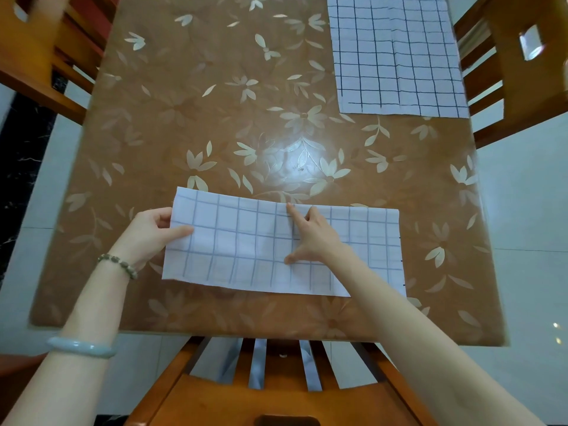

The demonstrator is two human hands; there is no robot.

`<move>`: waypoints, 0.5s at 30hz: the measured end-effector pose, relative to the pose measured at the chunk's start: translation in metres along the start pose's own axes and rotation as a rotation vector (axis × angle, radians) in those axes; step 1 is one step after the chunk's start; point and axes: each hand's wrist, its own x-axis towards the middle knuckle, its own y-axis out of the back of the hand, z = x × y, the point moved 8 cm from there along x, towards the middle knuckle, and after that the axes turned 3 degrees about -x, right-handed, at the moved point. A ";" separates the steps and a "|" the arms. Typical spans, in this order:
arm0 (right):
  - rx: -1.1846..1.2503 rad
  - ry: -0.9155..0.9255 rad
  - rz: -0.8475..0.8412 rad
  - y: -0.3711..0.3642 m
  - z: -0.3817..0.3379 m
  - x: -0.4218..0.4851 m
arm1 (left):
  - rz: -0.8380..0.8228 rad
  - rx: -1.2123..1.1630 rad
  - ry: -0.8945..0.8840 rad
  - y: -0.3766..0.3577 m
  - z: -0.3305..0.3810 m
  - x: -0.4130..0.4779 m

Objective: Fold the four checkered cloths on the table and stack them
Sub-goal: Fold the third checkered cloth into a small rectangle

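A white checkered cloth (246, 241), folded into a long strip, lies across the near part of the table (215, 103). My left hand (150, 232) pinches its left end, thumb on top. My right hand (313, 238) presses flat on the middle of the strip, index finger stretched toward the far edge and thumb toward the near edge. More checkered cloths (396, 53) lie spread flat at the far right corner, overlapping; how many are there is unclear.
The table has a brown glossy cover with pale flowers. Wooden chairs stand around it: one at the near edge (276, 388), one at the far left (46, 47), one at the right (516, 66). Pale floor tiles show beside the table.
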 end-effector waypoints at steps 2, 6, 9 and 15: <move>-0.006 -0.002 -0.013 -0.002 0.000 0.001 | -0.009 -0.010 -0.048 -0.004 0.016 -0.009; 0.000 0.003 -0.008 -0.002 0.000 0.003 | -0.054 -0.012 -0.129 -0.018 0.049 -0.026; 0.003 0.005 -0.005 -0.003 0.000 0.004 | -0.096 -0.020 -0.188 -0.037 0.076 -0.039; -0.017 0.032 0.036 -0.002 0.003 0.006 | -0.172 -0.006 -0.252 -0.104 0.123 -0.060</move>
